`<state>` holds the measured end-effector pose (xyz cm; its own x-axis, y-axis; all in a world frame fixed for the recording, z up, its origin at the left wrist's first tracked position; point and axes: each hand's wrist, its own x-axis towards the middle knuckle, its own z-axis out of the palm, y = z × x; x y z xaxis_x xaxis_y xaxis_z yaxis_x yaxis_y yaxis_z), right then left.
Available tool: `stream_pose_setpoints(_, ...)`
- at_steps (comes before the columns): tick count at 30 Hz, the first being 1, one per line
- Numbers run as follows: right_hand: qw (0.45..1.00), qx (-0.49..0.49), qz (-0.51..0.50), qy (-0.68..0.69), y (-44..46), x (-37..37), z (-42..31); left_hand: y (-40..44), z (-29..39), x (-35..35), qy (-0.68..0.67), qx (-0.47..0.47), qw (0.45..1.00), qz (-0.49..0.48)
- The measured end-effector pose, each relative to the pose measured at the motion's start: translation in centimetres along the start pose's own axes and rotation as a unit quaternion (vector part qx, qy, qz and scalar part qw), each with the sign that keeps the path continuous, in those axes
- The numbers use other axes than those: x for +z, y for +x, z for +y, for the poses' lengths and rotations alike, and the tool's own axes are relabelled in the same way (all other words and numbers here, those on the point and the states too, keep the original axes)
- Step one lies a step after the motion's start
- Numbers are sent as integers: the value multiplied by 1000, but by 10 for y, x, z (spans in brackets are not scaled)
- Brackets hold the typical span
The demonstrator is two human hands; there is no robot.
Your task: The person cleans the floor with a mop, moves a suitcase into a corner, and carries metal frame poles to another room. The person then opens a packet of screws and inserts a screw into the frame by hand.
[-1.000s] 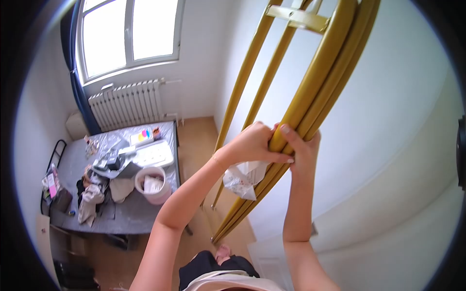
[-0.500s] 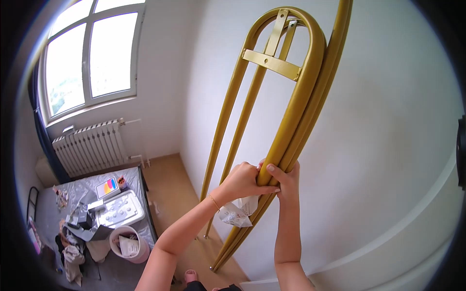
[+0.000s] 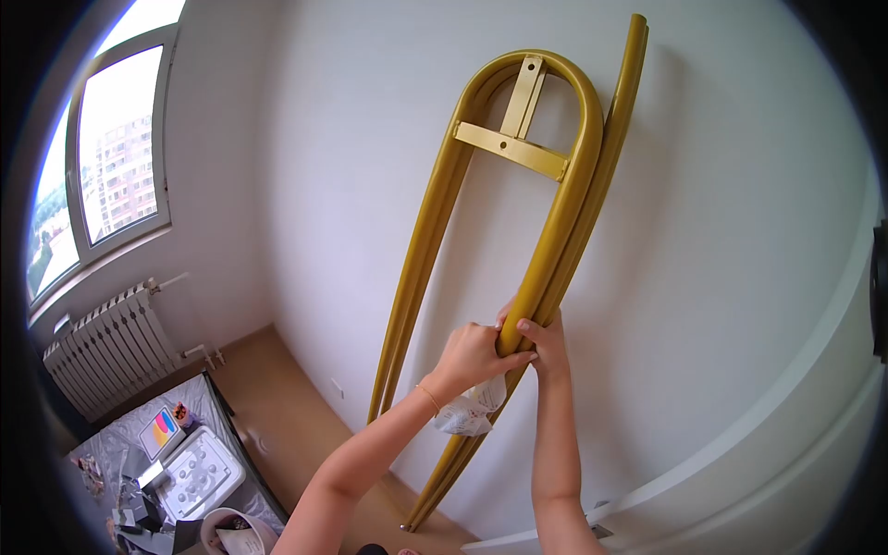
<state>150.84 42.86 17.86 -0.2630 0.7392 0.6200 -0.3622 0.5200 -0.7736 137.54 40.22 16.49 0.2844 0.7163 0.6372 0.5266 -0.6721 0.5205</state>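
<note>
Gold-painted metal tube frames (image 3: 555, 242) lean at a slant near the white wall, their U-shaped ends up. A pale T-shaped bracket (image 3: 511, 144) with holes spans the bend. A longer gold tube (image 3: 622, 116) runs along their right side and reaches higher. My left hand (image 3: 470, 355) is wrapped round the right-hand tubes from the left. Close beside it, my right hand (image 3: 548, 346) grips the same tubes from the right, thumb across the front. Below my left hand hangs a crumpled plastic bag (image 3: 467, 414); what holds it is hidden. The tubes' lower ends (image 3: 407, 525) are near the floor.
A plastic-covered bed (image 3: 222, 407) at lower left bears a white tray (image 3: 205, 474), a tablet box (image 3: 163, 430) and a pink bin (image 3: 270, 535). A radiator (image 3: 116, 347) stands under the window (image 3: 118, 139). A white door (image 3: 740, 490) is at lower right.
The view has swung right, so the bed and window sit further left. The tube frames now line up closely, one behind another, and the long tube's top shows. Both hands keep their grip.
</note>
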Motion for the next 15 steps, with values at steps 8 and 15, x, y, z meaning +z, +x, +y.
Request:
stream_pose_setpoints(8, 999, -16, -11, 32, 3, -7, -1, 3, -4, 19, 9, 1, 998, 61)
stream_pose_setpoints(15, 995, -31, 60, -79, -3, 0, -4, -1, 1, 15, -3, -59, 997, 47)
